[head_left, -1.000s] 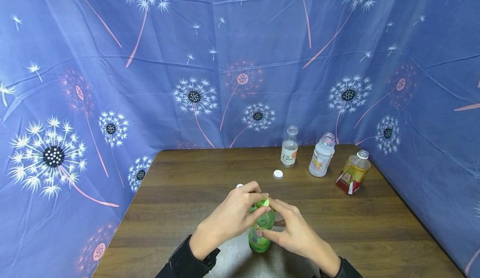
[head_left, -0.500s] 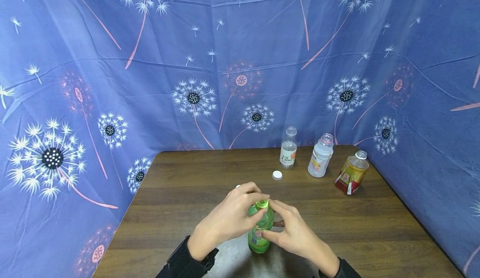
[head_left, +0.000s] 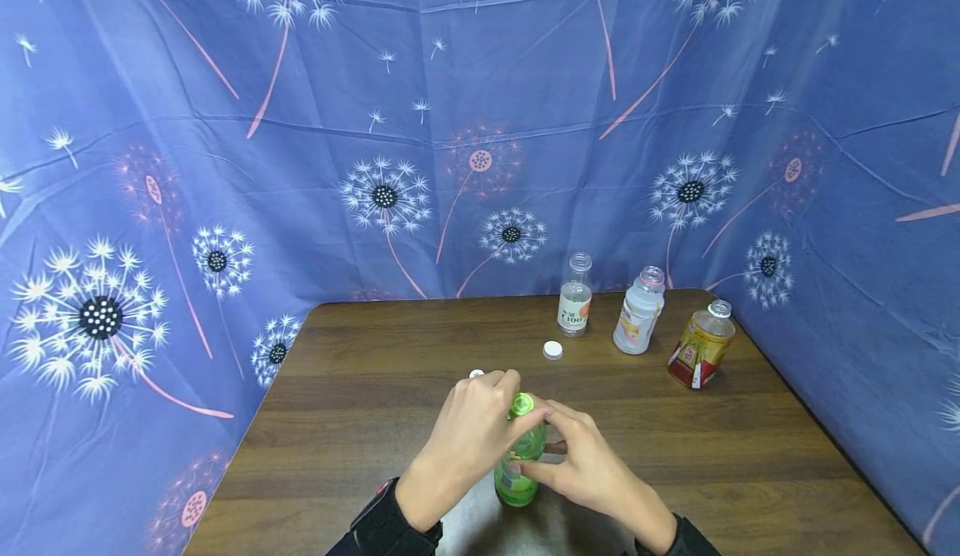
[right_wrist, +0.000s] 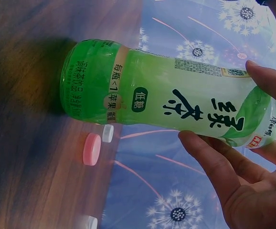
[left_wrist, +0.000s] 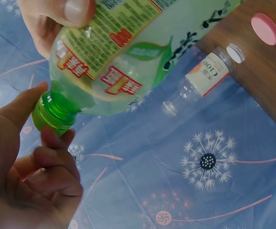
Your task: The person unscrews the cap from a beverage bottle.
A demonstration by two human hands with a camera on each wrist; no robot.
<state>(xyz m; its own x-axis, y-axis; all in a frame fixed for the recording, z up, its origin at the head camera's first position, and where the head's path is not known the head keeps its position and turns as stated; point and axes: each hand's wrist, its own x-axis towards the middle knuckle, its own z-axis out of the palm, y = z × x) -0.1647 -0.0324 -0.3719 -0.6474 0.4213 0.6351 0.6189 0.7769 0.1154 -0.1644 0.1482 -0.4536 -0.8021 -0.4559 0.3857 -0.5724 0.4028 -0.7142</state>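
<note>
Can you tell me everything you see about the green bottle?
The green bottle is shiny, see-through at its shoulder, and looks like plastic. A pale green label with dark writing and a leaf wraps it. It is upright, seemingly on the brown table. The left hand pinches its green cap at the neck; the right hand holds its body. I can't tell if the cap is loose.

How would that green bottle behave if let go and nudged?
The green bottle would probably tip if pushed near its cap, being tall and narrow. Being round, it might then roll. Looking glossy, it may be slippery too.
</note>
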